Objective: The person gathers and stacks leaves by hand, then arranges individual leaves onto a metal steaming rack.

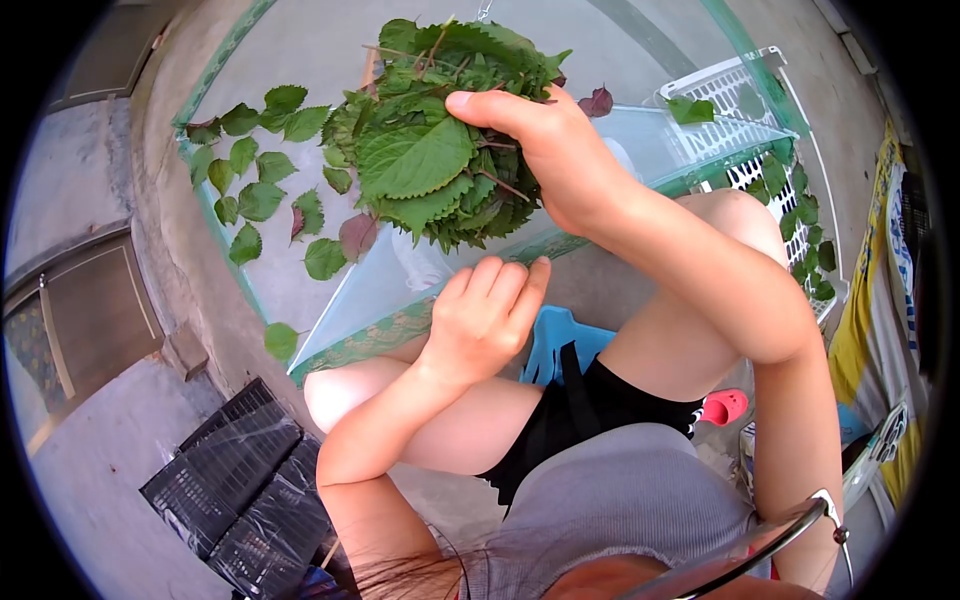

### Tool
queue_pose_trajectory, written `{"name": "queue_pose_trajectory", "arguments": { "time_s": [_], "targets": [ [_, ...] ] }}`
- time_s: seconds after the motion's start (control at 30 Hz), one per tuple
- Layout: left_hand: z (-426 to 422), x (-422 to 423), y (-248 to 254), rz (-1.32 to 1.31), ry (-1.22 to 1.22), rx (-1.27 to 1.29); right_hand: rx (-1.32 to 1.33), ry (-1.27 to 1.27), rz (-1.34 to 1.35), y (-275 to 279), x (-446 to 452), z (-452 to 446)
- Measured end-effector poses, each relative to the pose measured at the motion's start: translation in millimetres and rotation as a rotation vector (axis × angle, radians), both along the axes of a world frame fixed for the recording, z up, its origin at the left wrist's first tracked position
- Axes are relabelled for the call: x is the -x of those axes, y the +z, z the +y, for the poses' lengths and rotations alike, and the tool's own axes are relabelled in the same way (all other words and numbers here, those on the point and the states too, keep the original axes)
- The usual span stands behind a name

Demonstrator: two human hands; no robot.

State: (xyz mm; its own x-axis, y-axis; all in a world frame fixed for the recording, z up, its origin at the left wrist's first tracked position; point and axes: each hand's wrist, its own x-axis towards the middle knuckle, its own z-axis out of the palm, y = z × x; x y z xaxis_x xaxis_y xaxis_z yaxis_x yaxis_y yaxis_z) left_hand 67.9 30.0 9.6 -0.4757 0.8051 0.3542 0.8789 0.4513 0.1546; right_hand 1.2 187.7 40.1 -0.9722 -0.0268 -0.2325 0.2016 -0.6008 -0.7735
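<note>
A thick bundle of green leaves (415,165) is hanging in the air above a pale sheer panel with green edging (340,310). Judging by its look, it is weighing little and behaving softly: the thin, toothed blades are probably bending easily, bruising under hard pressure and sliding over one another if held loosely. Reddish stems are sticking out near the grip (likely the stiffest parts), so the stem side, pressed flat across the whole stack, is seeming the safest place to hold.

The right hand (565,150) is gripping there, its thumb lying along the top leaves while its other fingers are mostly hiding behind. Just below, the left hand (475,320) is hovering apart from the bundle, its fingers half curled; whether they are pinching anything small, I cannot tell.

Farther out, loose leaves (262,201) are lying scattered to the left, some showing purple, and a white slotted crate (725,85) is standing to the right, with more leaves showing along it.
</note>
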Motion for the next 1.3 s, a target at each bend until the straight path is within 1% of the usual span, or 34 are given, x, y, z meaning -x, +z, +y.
{"name": "queue_pose_trajectory", "arguments": {
  "time_s": [0.13, 0.2, 0.43, 0.5, 0.63, 0.7, 0.73, 0.8, 0.87, 0.93, 0.97, 1.03, 1.07, 1.13, 1.17, 1.2, 1.27, 1.3],
  "targets": [
    [4, 0, 2, 0.063, 0.021, -0.014, 0.021, -0.022, 0.017, 2, 0, -1],
    [3, 0, 2, 0.137, 0.023, 0.005, 0.021, -0.028, 0.021, 3, 0, -1],
    [-1, 3, -4, 0.091, 0.011, -0.067, 0.043, -0.036, 0.034, 7, 0, 1],
    [-1, 3, -3, 0.038, 0.005, -0.103, 0.048, -0.032, 0.04, 7, 0, 1],
    [-7, 3, -1, -0.016, -0.014, -0.078, 0.038, -0.021, 0.028, 3, -3, -3],
    [-5, 4, 1, -0.027, -0.019, -0.176, 0.027, -0.005, 0.029, 1, -2, -5],
    [-6, 5, 4, -0.012, -0.015, -0.173, 0.024, -0.012, 0.013, 0, -2, -5],
    [-10, 5, 12, 0.023, -0.075, -0.274, 0.028, -0.011, 0.011, 1, -3, -8],
    [-20, 11, 24, 0.054, -0.094, -0.295, 0.009, -0.001, 0.007, 1, -5, -8],
    [-28, 19, 36, 0.225, -0.002, -0.426, 0.016, 0.015, 0.012, 0, -5, -10],
    [-32, 23, 43, 0.228, 0.0, -0.424, 0.019, 0.018, 0.026, -2, -6, -12],
    [-38, 29, 55, 0.308, 0.251, -0.284, 0.023, 0.024, 0.039, -3, -7, -14],
    [-37, 33, 58, 0.309, 0.254, -0.284, 0.005, 0.032, 0.054, -3, -7, -14],
    [-34, 46, 61, 0.202, 0.324, -0.246, -0.014, 0.046, 0.07, -3, -8, -15],
    [-35, 48, 59, 0.136, 0.33, -0.287, 0.001, 0.061, 0.057, -2, -9, -15],
    [-36, 49, 58, 0.138, 0.334, -0.289, 0.015, 0.075, 0.045, -1, -9, -15],
    [-38, 53, 56, 0.007, 0.304, -0.34, 0.02, 0.094, 0.051, -1, -9, -14],
    [-38, 52, 55, 0.009, 0.306, -0.342, 0.026, 0.108, 0.056, -1, -8, -14]
  ]
}}
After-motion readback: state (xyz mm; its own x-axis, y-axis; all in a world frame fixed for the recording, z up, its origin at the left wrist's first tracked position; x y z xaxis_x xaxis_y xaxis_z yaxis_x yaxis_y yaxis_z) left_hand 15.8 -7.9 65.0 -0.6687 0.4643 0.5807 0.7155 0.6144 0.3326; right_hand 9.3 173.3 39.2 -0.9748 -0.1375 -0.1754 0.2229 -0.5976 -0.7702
